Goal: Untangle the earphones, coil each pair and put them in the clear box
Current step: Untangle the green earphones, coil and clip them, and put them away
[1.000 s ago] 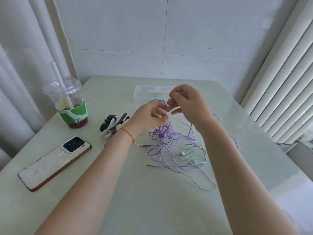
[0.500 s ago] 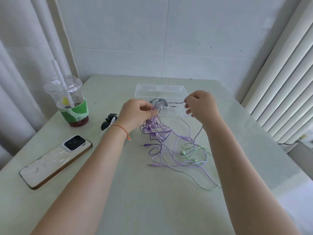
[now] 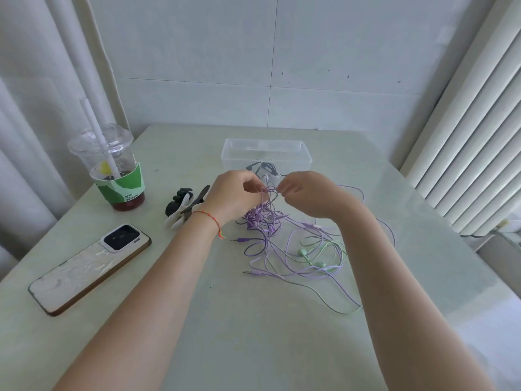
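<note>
Hands close in on the knot again

The left hand [image 3: 235, 194] and right hand [image 3: 306, 193], spread apart half a second ago, now pinch purple strands of the tangled purple and green earphone cords [image 3: 282, 238] together above the tabletop [image 3: 253, 334]; the clear plastic box [image 3: 266, 150] waits behind, nothing coiled yet.

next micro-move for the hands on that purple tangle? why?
Probably draw the hands apart slowly to open the knot. Left hand and right hand both pinch purple strands at the top of the tangle, cords still cross and loop below, and the clear box holds no coil yet.
</note>
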